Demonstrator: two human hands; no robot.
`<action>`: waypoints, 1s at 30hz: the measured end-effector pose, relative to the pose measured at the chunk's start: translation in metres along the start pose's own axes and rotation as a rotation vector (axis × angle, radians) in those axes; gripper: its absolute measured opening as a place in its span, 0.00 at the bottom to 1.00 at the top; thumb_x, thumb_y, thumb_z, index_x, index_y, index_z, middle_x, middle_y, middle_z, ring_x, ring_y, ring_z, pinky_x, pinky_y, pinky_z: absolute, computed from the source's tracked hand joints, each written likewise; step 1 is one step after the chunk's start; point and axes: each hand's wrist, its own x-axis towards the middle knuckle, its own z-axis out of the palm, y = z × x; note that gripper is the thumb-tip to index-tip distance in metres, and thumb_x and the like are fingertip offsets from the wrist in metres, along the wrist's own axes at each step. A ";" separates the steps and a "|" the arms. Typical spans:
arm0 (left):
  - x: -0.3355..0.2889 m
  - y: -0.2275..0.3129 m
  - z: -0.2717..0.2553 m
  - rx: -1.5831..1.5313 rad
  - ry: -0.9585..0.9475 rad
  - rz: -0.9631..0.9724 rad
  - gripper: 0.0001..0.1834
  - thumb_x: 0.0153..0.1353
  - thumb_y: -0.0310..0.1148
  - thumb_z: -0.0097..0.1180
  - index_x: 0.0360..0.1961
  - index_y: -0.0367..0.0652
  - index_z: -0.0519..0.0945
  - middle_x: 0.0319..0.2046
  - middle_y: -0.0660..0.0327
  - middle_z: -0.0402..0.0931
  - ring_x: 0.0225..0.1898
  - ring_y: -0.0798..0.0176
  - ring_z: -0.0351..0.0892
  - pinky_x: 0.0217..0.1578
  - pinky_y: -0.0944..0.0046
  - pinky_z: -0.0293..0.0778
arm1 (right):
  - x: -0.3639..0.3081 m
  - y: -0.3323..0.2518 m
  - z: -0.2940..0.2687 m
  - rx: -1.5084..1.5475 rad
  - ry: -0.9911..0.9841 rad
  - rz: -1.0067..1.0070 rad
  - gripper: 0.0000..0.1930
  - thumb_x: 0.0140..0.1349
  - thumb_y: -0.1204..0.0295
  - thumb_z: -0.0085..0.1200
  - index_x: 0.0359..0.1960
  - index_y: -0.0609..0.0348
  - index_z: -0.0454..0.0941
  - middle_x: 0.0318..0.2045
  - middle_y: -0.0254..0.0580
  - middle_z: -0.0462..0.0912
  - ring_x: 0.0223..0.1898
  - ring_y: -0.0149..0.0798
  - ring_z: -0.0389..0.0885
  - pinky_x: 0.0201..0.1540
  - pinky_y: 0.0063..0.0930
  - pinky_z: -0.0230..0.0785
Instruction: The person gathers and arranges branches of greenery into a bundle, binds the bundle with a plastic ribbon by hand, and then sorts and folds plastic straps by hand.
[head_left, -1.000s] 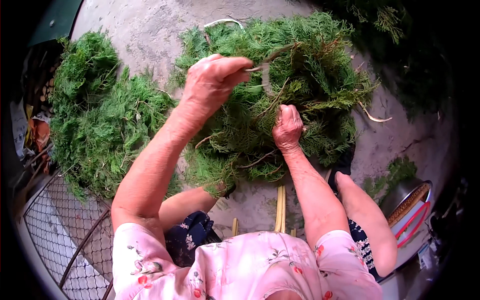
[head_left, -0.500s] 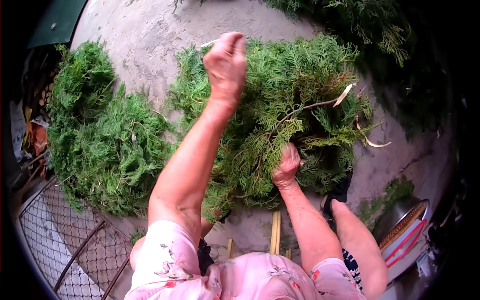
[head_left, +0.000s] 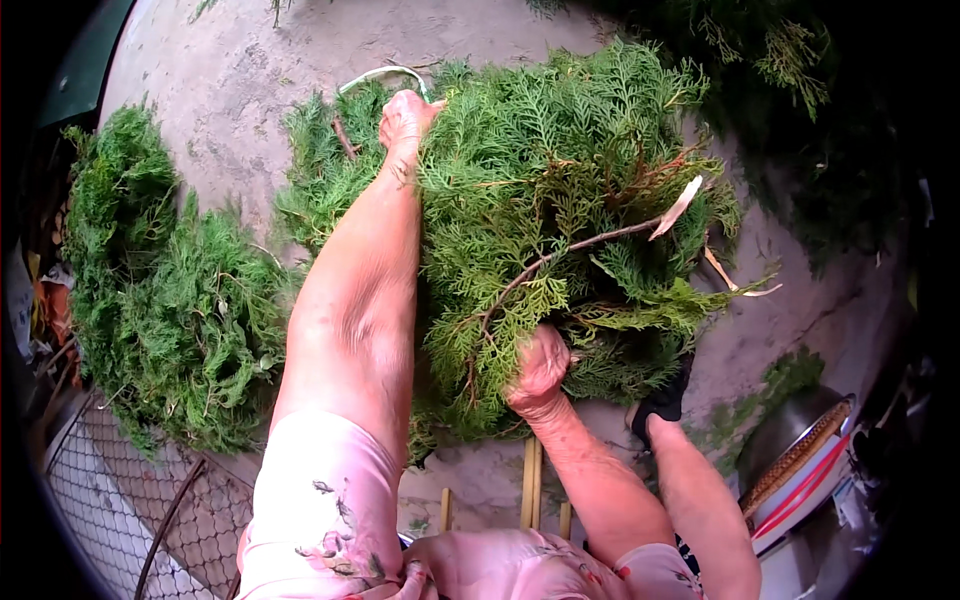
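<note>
A big heap of green conifer branches (head_left: 580, 130) lies on the ground in front of me. My left hand (head_left: 408, 118) reaches to its far left side, fingers closed on a thin pale strip (head_left: 385, 72) that arcs above the foliage. At the near edge of the heap, my right hand (head_left: 541, 365) is closed in among the sprigs; foliage hides what its fingers grip. A bare brown stem (head_left: 590, 240) with a torn pale end runs across the top of the heap, above my right hand.
Another pile of conifer sprigs (head_left: 200, 320) lies to the left, and more dark branches (head_left: 780, 60) at the far right. A wire mesh panel (head_left: 120, 510) stands at lower left. Wooden legs (head_left: 532, 480) show below me. A metal basin (head_left: 785, 440) sits at right.
My left hand has moved down and left into the far side of the heap, and more of the pale strip shows. My right hand appears slightly lower and further left.
</note>
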 end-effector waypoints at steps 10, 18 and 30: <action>-0.006 -0.046 -0.009 -0.842 -0.035 0.123 0.12 0.45 0.29 0.62 0.34 0.43 0.80 0.26 0.68 0.76 0.28 0.73 0.69 0.32 0.73 0.65 | 0.012 -0.005 -0.003 0.033 0.035 -0.044 0.16 0.45 0.63 0.49 0.32 0.63 0.68 0.24 0.49 0.68 0.24 0.50 0.69 0.27 0.42 0.63; -0.081 -0.053 -0.067 -1.028 -0.107 -0.011 0.14 0.56 0.36 0.56 0.40 0.38 0.79 0.32 0.64 0.77 0.31 0.72 0.70 0.36 0.71 0.65 | 0.005 -0.006 -0.006 -0.041 0.057 -0.037 0.21 0.40 0.66 0.50 0.37 0.68 0.71 0.29 0.54 0.72 0.30 0.55 0.72 0.35 0.45 0.66; -0.211 -0.050 -0.092 -0.806 0.162 0.299 0.10 0.56 0.33 0.53 0.27 0.35 0.77 0.16 0.69 0.65 0.21 0.75 0.59 0.23 0.72 0.58 | 0.020 -0.076 -0.040 -0.010 0.234 0.248 0.04 0.45 0.80 0.43 0.22 0.59 0.63 0.19 0.48 0.69 0.24 0.53 0.71 0.25 0.41 0.63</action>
